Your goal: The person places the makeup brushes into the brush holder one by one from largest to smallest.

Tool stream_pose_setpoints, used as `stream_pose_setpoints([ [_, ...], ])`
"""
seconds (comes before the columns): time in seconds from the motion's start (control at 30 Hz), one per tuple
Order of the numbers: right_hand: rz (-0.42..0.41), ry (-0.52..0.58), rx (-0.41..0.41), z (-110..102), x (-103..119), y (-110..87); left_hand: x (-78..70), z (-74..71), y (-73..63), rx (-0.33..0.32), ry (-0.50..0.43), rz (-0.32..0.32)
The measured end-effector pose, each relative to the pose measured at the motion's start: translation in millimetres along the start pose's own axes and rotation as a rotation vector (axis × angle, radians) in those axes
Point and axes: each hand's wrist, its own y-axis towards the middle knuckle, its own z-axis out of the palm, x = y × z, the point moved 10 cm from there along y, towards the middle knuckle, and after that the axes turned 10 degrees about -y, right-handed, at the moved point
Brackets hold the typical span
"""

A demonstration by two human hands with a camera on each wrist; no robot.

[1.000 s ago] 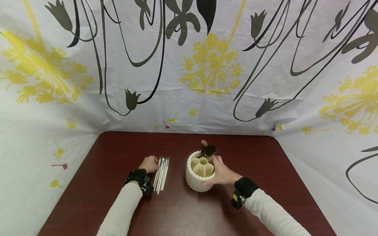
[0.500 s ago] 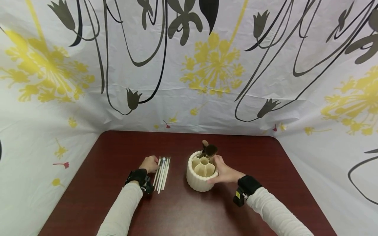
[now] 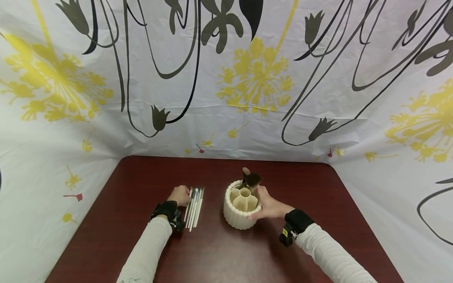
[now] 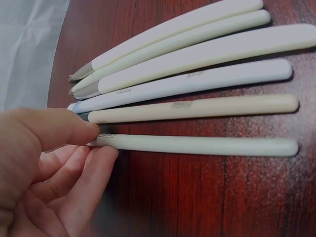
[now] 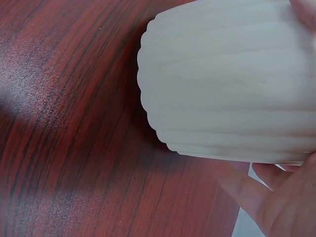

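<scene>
In the left wrist view, my left hand (image 3: 179, 195) pinches a slim makeup brush (image 4: 207, 145) with a pale handle between thumb and fingertips, near its head end. The brush lies low over the table, at the near end of a row of several pale-handled makeup brushes (image 4: 197, 109). The pinched brush's head is hidden by my fingers. My right hand (image 3: 270, 205) grips the right side of a cream, ribbed brush holder (image 3: 236, 217), thumb at the front and fingers behind. Darker makeup brushes (image 3: 252, 180) stand in the holder's back compartments; its front compartments show bare.
The dark red wooden table (image 3: 219, 259) has rounded far corners. A white cloth (image 3: 226, 133) with printed flowers hangs behind and at both sides of it. Between the brush row and the holder lies a strip of tabletop.
Over the last second the head view shifts slightly. My left hand stays at the nearest brush, and my right hand keeps its grip on the holder.
</scene>
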Motion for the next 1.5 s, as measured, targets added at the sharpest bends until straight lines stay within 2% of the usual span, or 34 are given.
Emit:
stream_pose_setpoints([
  [0.27,0.003,0.016,0.006,1,-1,-0.9,-4.2,-1.3,-3.2,-0.023,0.012,0.010],
  [0.5,0.004,0.011,-0.003,0,-2,-0.5,-7.9,-5.4,-6.5,-0.011,0.035,0.004],
  [0.8,-0.002,0.008,-0.015,0,-3,-0.3,-18.5,-15.8,-4.3,-0.031,0.039,0.067],
  [0.93,0.002,0.022,-0.013,0,-2,-0.9,-28.7,-19.8,-3.2,-0.045,0.002,0.129],
  [1.13,-0.001,0.018,-0.012,2,-3,-0.5,-42.8,-24.1,-5.4,-0.050,-0.015,0.168],
  [1.43,-0.009,-0.010,-0.025,1,-5,1.0,-79.6,-25.7,-10.5,-0.061,-0.041,0.215],
  [1.5,-0.008,-0.014,-0.023,1,-5,1.0,-87.4,-24.6,-11.7,-0.066,-0.023,0.233],
])
